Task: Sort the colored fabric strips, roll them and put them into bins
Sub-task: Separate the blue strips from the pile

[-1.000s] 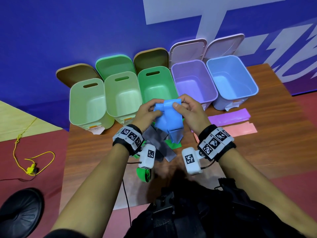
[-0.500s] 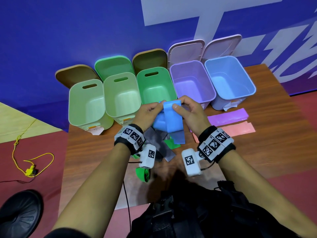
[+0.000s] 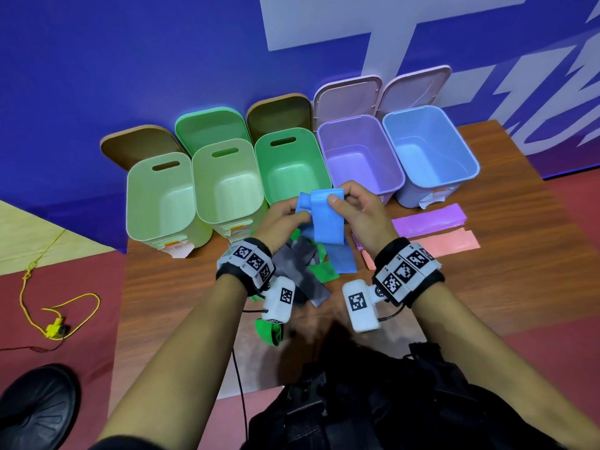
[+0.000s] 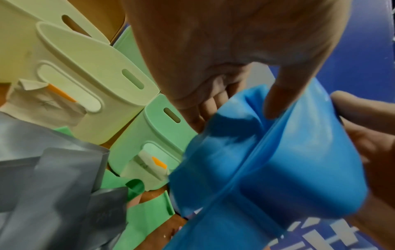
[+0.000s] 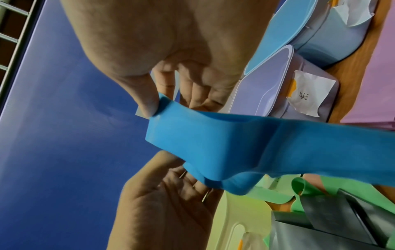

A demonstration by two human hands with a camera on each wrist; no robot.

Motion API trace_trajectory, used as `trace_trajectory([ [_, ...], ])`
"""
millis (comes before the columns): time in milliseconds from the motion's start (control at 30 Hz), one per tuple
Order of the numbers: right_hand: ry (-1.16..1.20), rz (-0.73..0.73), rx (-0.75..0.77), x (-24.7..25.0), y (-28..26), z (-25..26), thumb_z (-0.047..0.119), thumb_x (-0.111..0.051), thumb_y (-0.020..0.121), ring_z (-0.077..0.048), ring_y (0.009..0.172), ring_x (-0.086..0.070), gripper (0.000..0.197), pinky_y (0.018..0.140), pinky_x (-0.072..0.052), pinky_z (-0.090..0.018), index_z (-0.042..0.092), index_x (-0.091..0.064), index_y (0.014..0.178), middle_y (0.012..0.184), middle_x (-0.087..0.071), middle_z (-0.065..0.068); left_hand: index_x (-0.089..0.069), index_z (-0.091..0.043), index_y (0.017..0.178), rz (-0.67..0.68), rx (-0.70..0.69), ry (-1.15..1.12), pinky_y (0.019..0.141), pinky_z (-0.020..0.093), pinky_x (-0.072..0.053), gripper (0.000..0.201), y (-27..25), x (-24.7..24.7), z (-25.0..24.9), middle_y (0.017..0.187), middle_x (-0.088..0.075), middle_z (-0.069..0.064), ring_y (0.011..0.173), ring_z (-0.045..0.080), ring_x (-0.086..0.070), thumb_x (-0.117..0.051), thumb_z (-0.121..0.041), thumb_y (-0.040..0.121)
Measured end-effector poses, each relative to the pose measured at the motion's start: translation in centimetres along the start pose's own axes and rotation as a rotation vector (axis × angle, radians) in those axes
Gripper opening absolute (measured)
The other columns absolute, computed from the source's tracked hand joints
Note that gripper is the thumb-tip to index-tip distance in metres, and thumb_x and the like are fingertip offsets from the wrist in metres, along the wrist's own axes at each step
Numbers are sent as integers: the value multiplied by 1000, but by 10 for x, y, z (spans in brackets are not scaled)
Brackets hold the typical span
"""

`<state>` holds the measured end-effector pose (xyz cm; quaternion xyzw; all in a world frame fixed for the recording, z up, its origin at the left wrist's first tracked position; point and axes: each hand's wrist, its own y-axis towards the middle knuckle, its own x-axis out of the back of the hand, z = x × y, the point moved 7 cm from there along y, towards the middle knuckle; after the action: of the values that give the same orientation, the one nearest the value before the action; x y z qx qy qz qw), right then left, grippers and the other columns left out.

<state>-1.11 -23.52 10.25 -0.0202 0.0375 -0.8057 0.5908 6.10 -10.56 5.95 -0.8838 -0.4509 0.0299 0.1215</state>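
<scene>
A blue fabric strip (image 3: 326, 219) is held up over the table in front of the bins, partly wound into a loose roll, its tail hanging down to the wood. My left hand (image 3: 281, 219) grips the rolled end (image 4: 267, 162) with fingers curled round it. My right hand (image 3: 355, 206) pinches the top edge of the blue strip (image 5: 213, 143) between thumb and fingers. Grey strips (image 3: 300, 267) and green strips (image 3: 324, 271) lie in a heap beneath my hands. A purple strip (image 3: 428, 219) and a pink strip (image 3: 444, 243) lie flat to the right.
Five open bins line the table's back: two pale green (image 3: 136, 203) (image 3: 207, 190), one green (image 3: 321, 164), one purple (image 3: 393, 157), one blue (image 3: 467, 157), lids propped on the blue wall. Another green strip (image 3: 269, 332) hangs at the table's near edge. A yellow cord (image 3: 52, 319) lies on the floor, left.
The blue strip has been wound further: the roll between my hands is fuller and the hanging tail shorter. Both hands stay in front of the green and purple bins.
</scene>
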Motion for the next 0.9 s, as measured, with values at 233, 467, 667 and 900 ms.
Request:
trace_trajectory([
  [233,34,9,-10,-3,-1,1,25,-59,88,-23,70,-36,30,58,-33,-29,-2,-48,88,72,-42,-15,-60,-25,102,-27,-44,-3,64,33,-47,20,3,3,-3,77,-64,21,70,26,-61,-65,-12,88],
  [467,24,13,-2,-1,1,-2,29,-62,87,-22,69,-36,30,60,-32,-30,2,-49,86,66,-41,-12,-61,-13,91,-145,-75,-10,61,26,-48,6,3,12,-2,68,-60,4,60,13,-54,-63,-16,96],
  [667,11,10,-12,-2,0,-7,1,-53,100,0,52,-43,11,55,-38,-14,-6,-49,92,51,-48,17,-64,-12,73,-200,-73,38,88,44,-52,23,8,16,-3,91,-68,4,84,16,-61,-65,-22,94],
  [900,-15,37,-9,-6,0,-9,14,-61,95,-7,65,-50,13,62,-39,-20,8,-53,86,67,-58,8,-50,-7,69,-281,-31,-7,56,31,-26,41,3,18,-6,61,-33,10,59,18,-28,-72,-37,88],
])
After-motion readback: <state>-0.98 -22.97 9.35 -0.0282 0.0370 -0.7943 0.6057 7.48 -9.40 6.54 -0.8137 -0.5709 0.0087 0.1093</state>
